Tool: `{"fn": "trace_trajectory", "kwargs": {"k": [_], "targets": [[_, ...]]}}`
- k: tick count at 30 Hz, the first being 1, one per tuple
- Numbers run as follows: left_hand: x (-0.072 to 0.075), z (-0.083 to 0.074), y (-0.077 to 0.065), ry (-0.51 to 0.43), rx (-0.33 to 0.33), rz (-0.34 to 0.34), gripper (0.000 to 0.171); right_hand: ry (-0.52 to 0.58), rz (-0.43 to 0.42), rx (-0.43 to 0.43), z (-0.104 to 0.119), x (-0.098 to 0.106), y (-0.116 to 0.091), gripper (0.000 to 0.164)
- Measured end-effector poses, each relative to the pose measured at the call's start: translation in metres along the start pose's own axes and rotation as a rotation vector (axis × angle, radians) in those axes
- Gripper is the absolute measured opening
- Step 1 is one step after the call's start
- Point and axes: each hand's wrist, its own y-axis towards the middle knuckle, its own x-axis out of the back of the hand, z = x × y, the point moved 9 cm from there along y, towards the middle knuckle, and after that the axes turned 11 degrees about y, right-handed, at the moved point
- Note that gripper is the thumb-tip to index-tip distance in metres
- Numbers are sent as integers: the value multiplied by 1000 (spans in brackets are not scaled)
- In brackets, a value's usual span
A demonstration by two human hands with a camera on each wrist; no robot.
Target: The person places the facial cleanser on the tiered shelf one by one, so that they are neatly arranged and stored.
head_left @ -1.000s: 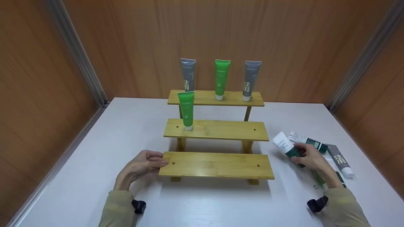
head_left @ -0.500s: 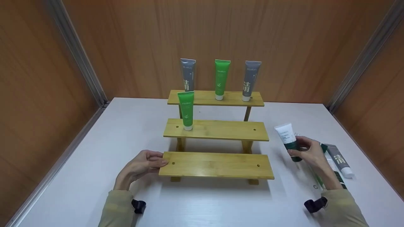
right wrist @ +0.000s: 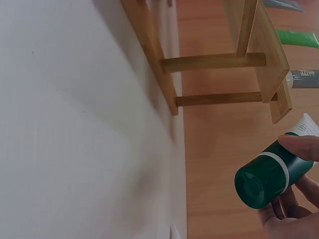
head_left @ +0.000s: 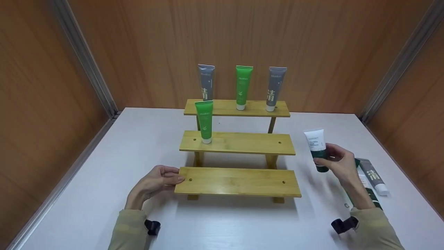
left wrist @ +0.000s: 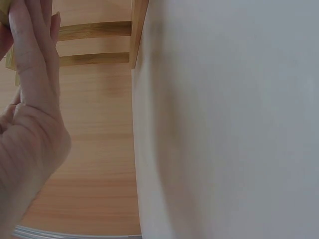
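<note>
Nearest, khaki sleeves (head_left: 131, 229) extend over a white table (head_left: 249, 224), a small black wrist camera (head_left: 152, 227) at each cuff. The left hand (head_left: 156, 182) pinches the left end of the lowest shelf (head_left: 237, 180) between thumb and fingers, apparently steadying the three-tier wooden stand (head_left: 272, 161). The right hand (head_left: 341, 165) is clamped on a white-and-dark-green squeeze tube (head_left: 316, 144), thumb and fingers on opposite sides of its green lower part. This tube is in the air above the table, to the right of the stand and apart from it, its green cap (right wrist: 254, 184) downward, its white crimped end up and leaning slightly. Step in hand, as judged: transfer of one tube to the stand. Partly behind the right forearm (head_left: 362, 196) lie a grey tube (head_left: 374, 177) and at least one further white-and-green tube (head_left: 374, 198); their full number is hidden.

Farther back, the middle shelf (head_left: 246, 142) bears a bright-green tube (head_left: 205, 119), upright on its white cap near the left end. The next move would seem to call for a leftward reach, the held tube straightened so that its cap meets the wood squarely before release; which shelf is meant cannot be told.

Farthest, on the top shelf (head_left: 225, 108), a second bright-green tube (head_left: 244, 85) stands between a left slate-blue tube (head_left: 207, 81), its base hidden, and a right slate-blue tube (head_left: 276, 85), before a wood-grain panel (head_left: 222, 41).
</note>
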Motion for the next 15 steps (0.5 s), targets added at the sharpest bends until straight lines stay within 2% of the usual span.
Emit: {"fn": "trace_trajectory", "kwargs": {"k": [4,15], "targets": [[0,0,0,-2,4,-2,59,1,-12,26,7,-1,-3,71],[0,0,1,15,16,-8,68,113,-20,150,35,-14,-11,61]]}}
